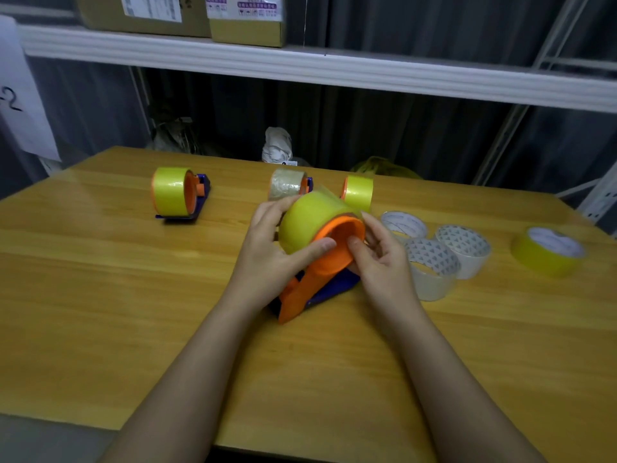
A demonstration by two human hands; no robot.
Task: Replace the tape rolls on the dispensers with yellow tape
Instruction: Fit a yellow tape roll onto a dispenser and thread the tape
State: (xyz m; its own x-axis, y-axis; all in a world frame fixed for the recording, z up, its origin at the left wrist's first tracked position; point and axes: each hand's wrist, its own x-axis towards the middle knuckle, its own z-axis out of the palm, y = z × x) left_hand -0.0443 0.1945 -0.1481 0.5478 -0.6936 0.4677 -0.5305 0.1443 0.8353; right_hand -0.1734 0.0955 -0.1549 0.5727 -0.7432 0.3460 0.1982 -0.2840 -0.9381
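Hands: our left hand (272, 248) grips the yellow roll (309, 218), right hand (377, 255) pinches the orange hub (337, 240) | Place: dispenser (314, 289) tilted at table (100, 295) centre | Risk: we judge the roll could seat crooked if pressed unevenly, or its tape cling to our fingers.

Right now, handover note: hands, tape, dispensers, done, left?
Left hand grips the yellow roll on the near dispenser; right hand holds its orange hub, thumb on the rim.
Done: left dispenser and far right dispenser carry yellow. Three removed clear rolls lie right.
Left: finish seating and threading the near roll; middle dispenser holds clear tape, needs swapping. Spare yellow roll lies on the table, far right.
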